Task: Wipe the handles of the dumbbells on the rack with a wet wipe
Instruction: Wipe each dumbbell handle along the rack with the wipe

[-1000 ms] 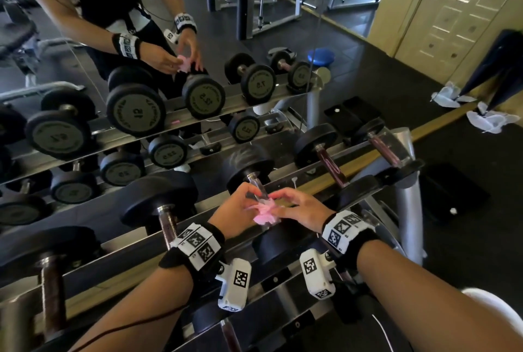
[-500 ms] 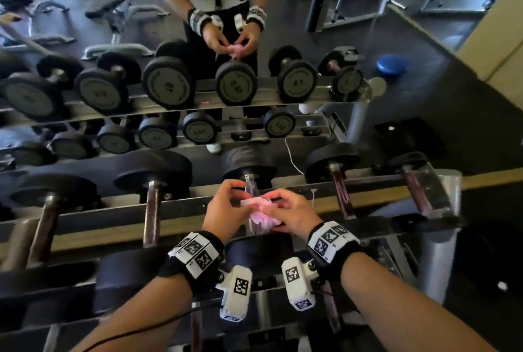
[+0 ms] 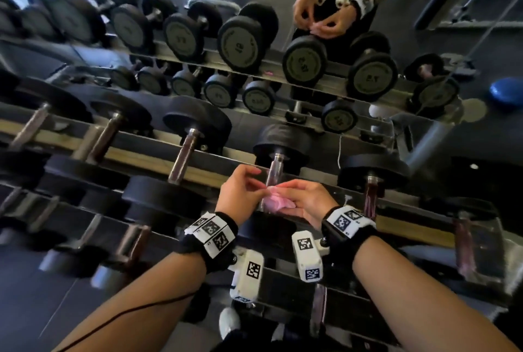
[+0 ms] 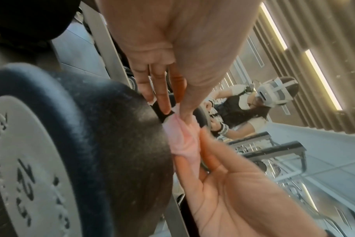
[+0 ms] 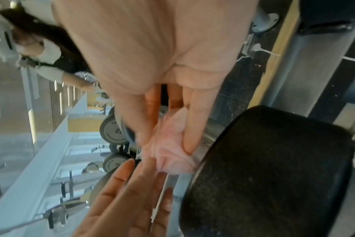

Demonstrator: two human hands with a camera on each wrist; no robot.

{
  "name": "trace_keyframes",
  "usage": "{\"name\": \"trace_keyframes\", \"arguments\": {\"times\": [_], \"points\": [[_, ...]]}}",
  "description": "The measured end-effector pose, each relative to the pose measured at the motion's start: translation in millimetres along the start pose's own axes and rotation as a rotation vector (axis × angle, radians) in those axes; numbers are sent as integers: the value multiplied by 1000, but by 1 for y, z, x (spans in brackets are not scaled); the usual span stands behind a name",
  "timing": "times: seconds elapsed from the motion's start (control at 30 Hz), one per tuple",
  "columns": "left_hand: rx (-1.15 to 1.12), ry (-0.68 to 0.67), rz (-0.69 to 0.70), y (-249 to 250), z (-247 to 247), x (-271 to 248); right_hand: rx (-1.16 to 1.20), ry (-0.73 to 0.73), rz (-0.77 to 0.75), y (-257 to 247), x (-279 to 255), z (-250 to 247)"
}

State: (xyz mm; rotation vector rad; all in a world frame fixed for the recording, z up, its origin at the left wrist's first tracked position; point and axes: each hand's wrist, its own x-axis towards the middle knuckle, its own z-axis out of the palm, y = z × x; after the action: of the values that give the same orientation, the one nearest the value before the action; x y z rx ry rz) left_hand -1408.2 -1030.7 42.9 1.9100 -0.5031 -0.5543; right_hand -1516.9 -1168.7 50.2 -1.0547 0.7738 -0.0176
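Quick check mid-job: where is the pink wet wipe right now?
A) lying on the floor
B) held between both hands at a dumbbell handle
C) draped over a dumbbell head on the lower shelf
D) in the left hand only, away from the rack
B: the pink wet wipe sits bunched between the left hand and right hand, at the dumbbell handle.

The view has swung left, so more dumbbells show at the frame's left. The left hand now pinches the pink wipe lying in the right hand, lower than before.
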Motion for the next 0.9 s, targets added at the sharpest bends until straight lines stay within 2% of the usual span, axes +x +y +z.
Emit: {"name": "trace_keyframes", "arguments": {"times": [0.07,0.17,0.27,0.43,0.6,0.77,0.83,0.9], "points": [[-26,-3,-22,0,-4,0,-16,106,-16,0,11,-6],[52,-58,-54,-5,-18,-2,92,305,-91,1,32,-17],[103,-107,-97,-13,-34,-6,184,377,-181,6,51,-22],[67,-129,-174,-28,-43,-17,-163,361,-260,17,72,-19],[70,-136,-206,-35,-46,-24,-140,270,-206,24,86,-13],[114,-199,-261,-36,-49,-29,80,261,-120,21,90,-8],[132,-218,-283,-37,-47,-33,49,256,-132,20,87,-8],[131,-188,-290,-38,-44,-37,-81,247,-165,20,79,-10]]}}
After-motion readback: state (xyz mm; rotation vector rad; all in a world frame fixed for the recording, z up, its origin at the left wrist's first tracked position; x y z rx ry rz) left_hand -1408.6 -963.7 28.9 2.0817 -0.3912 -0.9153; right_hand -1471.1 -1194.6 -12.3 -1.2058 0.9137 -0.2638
